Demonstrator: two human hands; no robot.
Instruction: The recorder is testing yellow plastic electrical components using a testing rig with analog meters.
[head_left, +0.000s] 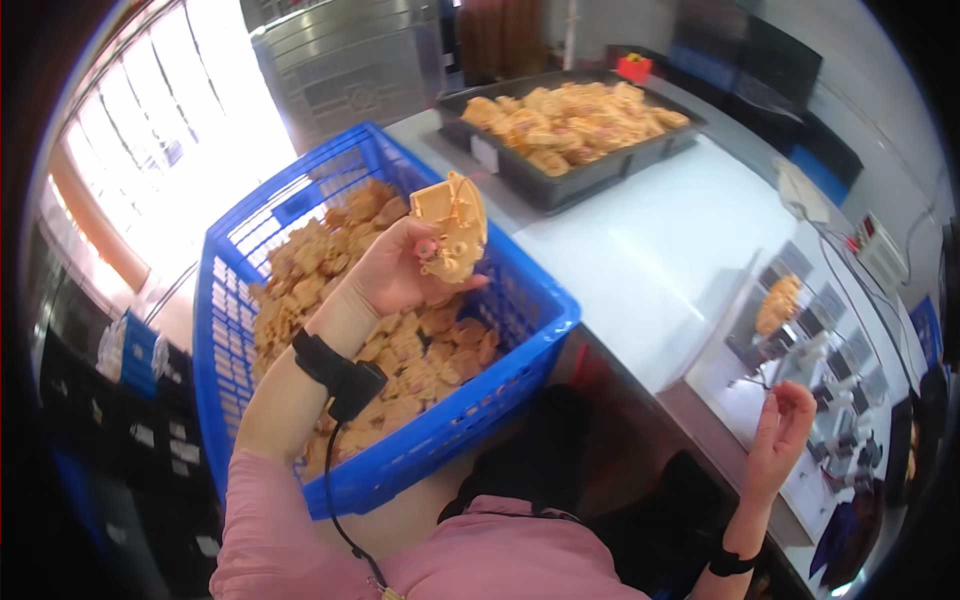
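My left hand [405,265] is closed on a tan moulded plastic part [455,230], lifted above the blue basket [560,310]. The part shows a curved edge, small posts and a pinkish spot. Beneath it, many similar tan parts [400,365] lie heaped in the basket. On the right, my right hand [785,435] hovers at the near side of a bench fixture [740,400] with metal clamps. Its fingers are loosely bent and apart, with nothing visible between them. Another tan part [778,305] sits in the fixture.
A black tray [560,190] piled with tan parts stands on the far side of the white table [620,260]. Behind it are a small red box [634,68] and dark monitors [760,60]. Cables and a white control box [880,250] lie to the far right.
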